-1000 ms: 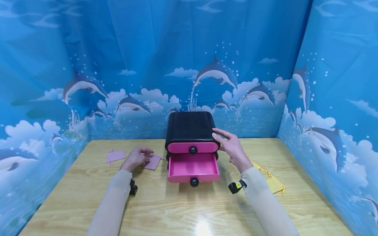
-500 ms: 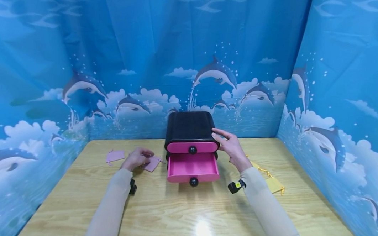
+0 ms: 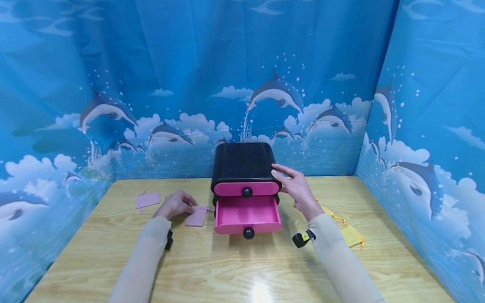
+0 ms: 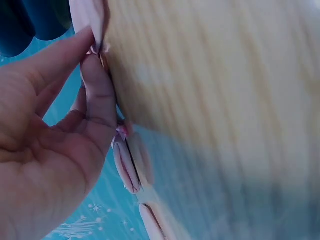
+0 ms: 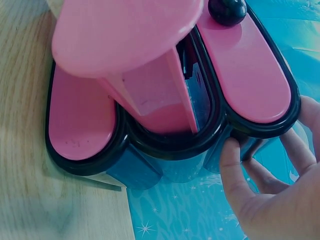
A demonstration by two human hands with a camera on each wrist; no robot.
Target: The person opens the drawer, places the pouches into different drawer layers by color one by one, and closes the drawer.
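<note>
A: Report the state of the left hand (image 3: 177,204).

B: Thumb and index finger pinch the margin of the pink pouch (image 3: 195,217); the remaining fingers are bent.

A: Specify the location of that pouch.

B: It lies flat on the tabletop (image 3: 216,281), left of centre, just beside the drawer cabinet (image 3: 243,163). Its drawstring (image 3: 210,210) points toward the cabinet.

A: Report the right hand (image 3: 297,190).

B: Fingers spread. Thumb and fingertips rest against the right side of the cabinet, at the top tier.

A: Describe the cabinet configuration.

B: Three tiers, standing near the middle of the tabletop's far edge. The top drawer (image 3: 230,189) and bottom drawer (image 5: 82,115) are seated. The middle drawer (image 3: 232,229) extends toward the near edge, pink interior exposed.

A: List the remaining items.

B: In the left wrist view, two further pink pouches (image 4: 126,167) lie beyond that hand; in the head view, one shows toward the far-left corner. Yellow pouches (image 3: 351,236) lie toward the right edge, partly covered by the right sleeve (image 3: 344,260).
</note>
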